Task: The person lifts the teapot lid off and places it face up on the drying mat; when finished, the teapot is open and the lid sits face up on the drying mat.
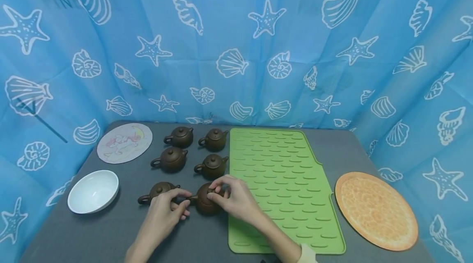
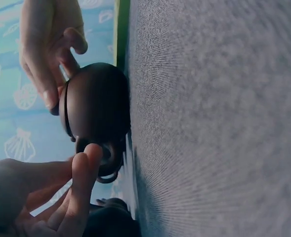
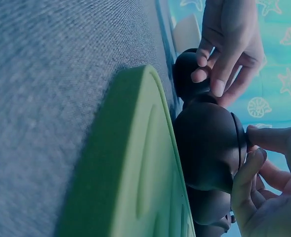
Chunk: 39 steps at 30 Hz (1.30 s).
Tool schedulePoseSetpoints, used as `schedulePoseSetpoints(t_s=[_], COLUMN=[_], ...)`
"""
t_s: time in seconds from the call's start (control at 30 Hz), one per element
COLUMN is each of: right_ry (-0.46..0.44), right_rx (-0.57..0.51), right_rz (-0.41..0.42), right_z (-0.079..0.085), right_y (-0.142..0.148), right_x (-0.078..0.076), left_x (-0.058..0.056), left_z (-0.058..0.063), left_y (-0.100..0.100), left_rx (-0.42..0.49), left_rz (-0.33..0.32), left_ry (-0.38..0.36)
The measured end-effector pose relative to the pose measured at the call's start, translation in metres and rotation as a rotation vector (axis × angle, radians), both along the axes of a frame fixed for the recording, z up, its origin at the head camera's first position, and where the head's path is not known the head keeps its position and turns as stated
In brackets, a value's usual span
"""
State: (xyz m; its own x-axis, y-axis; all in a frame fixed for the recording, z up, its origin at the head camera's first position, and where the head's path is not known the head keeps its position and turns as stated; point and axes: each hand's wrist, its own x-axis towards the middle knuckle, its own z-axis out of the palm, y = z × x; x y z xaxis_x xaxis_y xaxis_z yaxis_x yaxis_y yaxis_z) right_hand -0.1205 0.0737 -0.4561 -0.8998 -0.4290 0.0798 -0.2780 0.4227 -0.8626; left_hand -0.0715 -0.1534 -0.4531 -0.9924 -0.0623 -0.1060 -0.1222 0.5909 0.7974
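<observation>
A dark brown teapot [image 1: 205, 204] stands at the front of the cluster, beside the green mat's left edge. The thumb and index finger of my left hand [image 1: 162, 213] pinch its handle [image 2: 110, 160]. From the other side my right hand [image 1: 238, 199] pinches the knob of its lid with thumb and fingertips. The lid sits on the pot, as the right wrist view shows the seam of the teapot [image 3: 209, 143]. Just left of it another teapot [image 1: 159, 190] stands partly behind my left hand.
Several like teapots [image 1: 173, 159] stand in rows behind. The green ridged mat [image 1: 281, 197] lies to the right, then a round pizza-like board [image 1: 377, 209]. A white bowl [image 1: 94, 191] and a round drawing [image 1: 125, 143] are at left. A blue curtain [image 1: 236, 41] hangs behind the table.
</observation>
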Motion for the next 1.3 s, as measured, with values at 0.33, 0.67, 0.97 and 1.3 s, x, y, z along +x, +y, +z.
schedulePoseSetpoints(t_s=[0.33,0.67,0.97,1.3], right_ry=[0.058,-0.005,-0.094,-0.291], right_rx=[-0.119,-0.211,-0.263,-0.326], right_rz=[0.07,0.062,0.107,0.165], right_z=[0.002,0.011,0.01,0.001], right_y=[0.01,0.043,0.085,0.111], right_x=[0.007,0.013,-0.002,-0.011], left_x=[-0.003,-0.004,-0.005,-0.004], left_z=[-0.002,-0.001,-0.001,0.0], left_y=[0.002,0.002,0.001,0.001], left_rx=[-0.041,-0.056,-0.049,-0.034], left_rz=[-0.005,-0.007,-0.011,-0.009], left_ry=[0.015,-0.006,-0.025,-0.02])
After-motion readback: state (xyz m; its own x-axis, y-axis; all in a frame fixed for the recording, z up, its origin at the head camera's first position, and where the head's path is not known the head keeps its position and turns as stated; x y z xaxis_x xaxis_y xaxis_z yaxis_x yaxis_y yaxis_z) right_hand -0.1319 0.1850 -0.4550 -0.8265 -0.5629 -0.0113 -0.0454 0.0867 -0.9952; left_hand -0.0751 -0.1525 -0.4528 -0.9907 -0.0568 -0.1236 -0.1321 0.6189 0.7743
